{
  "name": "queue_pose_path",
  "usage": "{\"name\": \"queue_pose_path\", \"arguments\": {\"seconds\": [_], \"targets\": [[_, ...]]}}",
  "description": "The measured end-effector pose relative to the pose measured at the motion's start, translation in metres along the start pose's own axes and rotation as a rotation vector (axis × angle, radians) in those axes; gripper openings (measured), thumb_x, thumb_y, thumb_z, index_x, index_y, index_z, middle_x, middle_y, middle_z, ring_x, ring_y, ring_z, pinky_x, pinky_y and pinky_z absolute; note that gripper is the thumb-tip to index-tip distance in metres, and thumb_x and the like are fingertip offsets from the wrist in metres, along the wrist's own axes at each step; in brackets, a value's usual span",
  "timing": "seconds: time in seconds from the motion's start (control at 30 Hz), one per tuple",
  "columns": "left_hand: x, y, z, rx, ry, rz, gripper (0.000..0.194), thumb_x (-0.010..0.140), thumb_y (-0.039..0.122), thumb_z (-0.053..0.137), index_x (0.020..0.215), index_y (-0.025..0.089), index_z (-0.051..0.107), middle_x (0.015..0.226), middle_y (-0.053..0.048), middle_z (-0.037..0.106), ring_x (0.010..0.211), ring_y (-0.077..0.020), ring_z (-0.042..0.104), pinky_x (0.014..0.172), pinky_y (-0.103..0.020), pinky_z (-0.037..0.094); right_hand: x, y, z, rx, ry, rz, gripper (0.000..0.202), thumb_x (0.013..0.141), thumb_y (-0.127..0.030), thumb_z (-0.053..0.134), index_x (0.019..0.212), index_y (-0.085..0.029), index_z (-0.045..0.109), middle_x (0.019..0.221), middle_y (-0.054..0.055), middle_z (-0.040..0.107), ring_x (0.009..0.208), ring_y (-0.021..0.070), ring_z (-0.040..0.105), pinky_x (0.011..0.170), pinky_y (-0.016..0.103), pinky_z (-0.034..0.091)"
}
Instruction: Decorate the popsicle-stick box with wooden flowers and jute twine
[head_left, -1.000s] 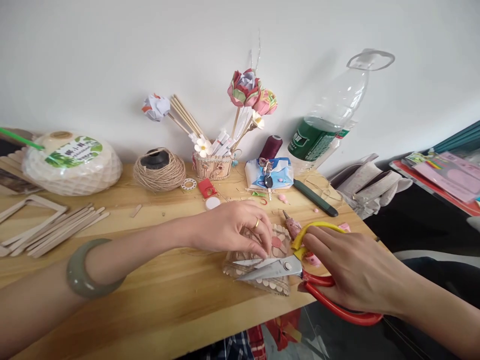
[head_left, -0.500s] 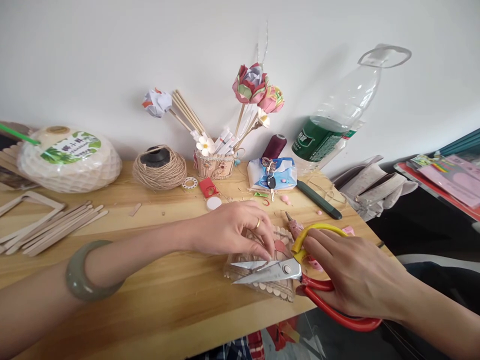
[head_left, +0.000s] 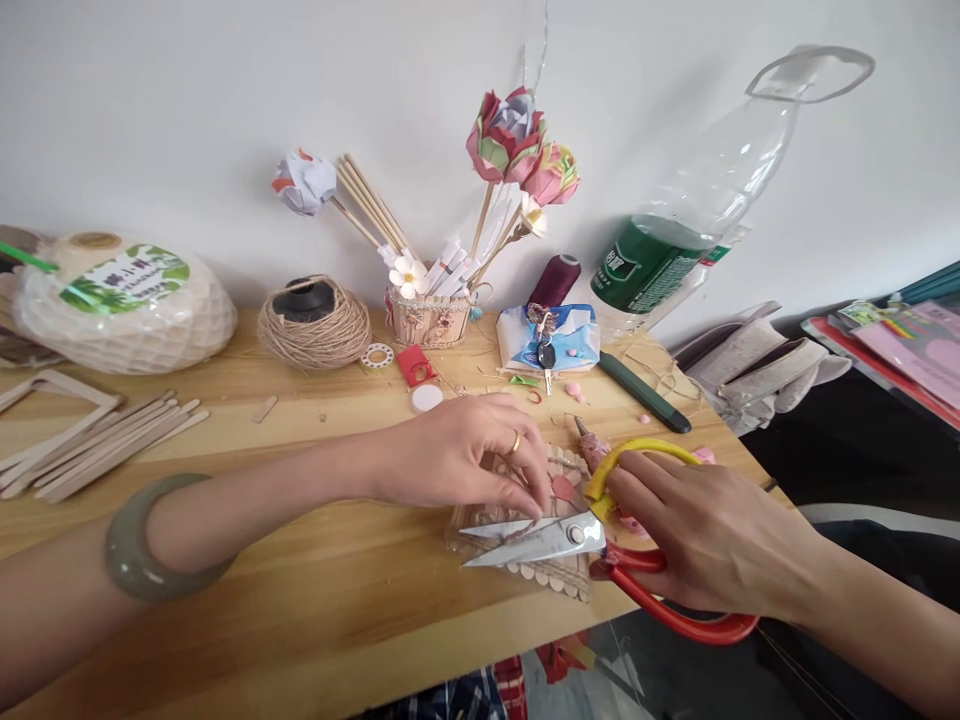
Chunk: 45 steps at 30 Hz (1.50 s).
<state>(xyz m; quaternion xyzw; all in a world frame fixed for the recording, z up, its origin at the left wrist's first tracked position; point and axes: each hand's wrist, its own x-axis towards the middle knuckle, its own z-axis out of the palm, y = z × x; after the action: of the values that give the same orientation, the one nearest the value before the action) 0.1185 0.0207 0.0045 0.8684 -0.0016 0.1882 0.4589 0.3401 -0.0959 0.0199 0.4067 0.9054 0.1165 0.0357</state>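
My right hand (head_left: 697, 530) grips scissors (head_left: 555, 538) with one yellow and one red handle loop; the blades are slightly parted and point left. Over a small craft-stick piece (head_left: 551, 578) with scalloped edges, my left hand (head_left: 480, 455) pinches something thin and brownish between the blades, too small to make out clearly. A pink-red petal shape (head_left: 562, 488) lies on the craft-stick piece beside my left fingers. The pink patterned cone with a metal tip (head_left: 592, 445) rests just behind the scissors' yellow loop.
Along the wall stand a twine ball (head_left: 315, 325), a stick holder with paper flowers (head_left: 429, 322), a tissue pack with keys (head_left: 514, 340) and a large bottle (head_left: 652, 265). Loose craft sticks (head_left: 120, 445) lie at left. A dark green cutter (head_left: 645, 392) lies behind my right hand.
The view has shifted slightly, so background items appear displaced. Both hands and the scissors hold nearly the same pose, with the blades still slightly parted.
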Motion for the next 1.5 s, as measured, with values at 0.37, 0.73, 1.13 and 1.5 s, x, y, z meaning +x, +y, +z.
{"name": "queue_pose_path", "arguments": {"seconds": [0.37, 0.73, 1.13, 1.5], "targets": [[-0.001, 0.003, -0.001, -0.04, 0.014, 0.022, 0.004, 0.077, 0.015, 0.067, 0.078, 0.013, 0.07, 0.084, -0.006, 0.067, 0.09, -0.0164, 0.058, 0.085, -0.03, 0.045, 0.001, 0.0, 0.001, 0.041, 0.036, -0.048, 0.039, 0.092, -0.044, 0.032, 0.071, -0.017, 0.051, 0.063, 0.004, 0.052, 0.05, 0.0153, 0.048, 0.047, 0.027, 0.033], [-0.056, -0.003, -0.065, 0.332, 0.61, -0.532, 0.013, 0.079, 0.032, 0.057, 0.083, 0.024, 0.066, 0.093, 0.0, 0.065, 0.092, -0.0233, 0.058, 0.092, -0.048, 0.043, -0.009, -0.003, 0.003, 0.255, 0.041, 0.545, 0.031, 0.08, -0.05, 0.048, 0.074, -0.022, 0.037, 0.063, 0.0, 0.051, 0.049, 0.0148, 0.047, 0.046, 0.026, 0.032], [-0.056, -0.001, 0.034, 0.195, -0.034, -0.523, 0.118, 0.06, 0.047, 0.075, 0.143, 0.028, -0.006, 0.152, -0.015, 0.009, 0.136, -0.0342, 0.021, 0.106, -0.054, 0.029, 0.014, -0.005, 0.0, 0.452, -0.074, 0.933, 0.031, 0.078, -0.047, 0.053, 0.09, -0.018, 0.05, 0.073, 0.003, 0.062, 0.065, 0.0197, 0.059, 0.052, 0.026, 0.038], [-0.107, 0.025, 0.014, 0.533, 0.253, -0.282, 0.095, 0.072, 0.022, 0.066, 0.14, 0.038, 0.002, 0.139, -0.011, 0.025, 0.131, -0.0331, 0.031, 0.102, -0.051, 0.039, 0.014, -0.009, 0.028, 0.229, 0.063, 0.864, 0.034, 0.08, -0.048, 0.054, 0.094, -0.017, 0.053, 0.082, 0.008, 0.065, 0.072, 0.0255, 0.064, 0.054, 0.03, 0.041]]}}
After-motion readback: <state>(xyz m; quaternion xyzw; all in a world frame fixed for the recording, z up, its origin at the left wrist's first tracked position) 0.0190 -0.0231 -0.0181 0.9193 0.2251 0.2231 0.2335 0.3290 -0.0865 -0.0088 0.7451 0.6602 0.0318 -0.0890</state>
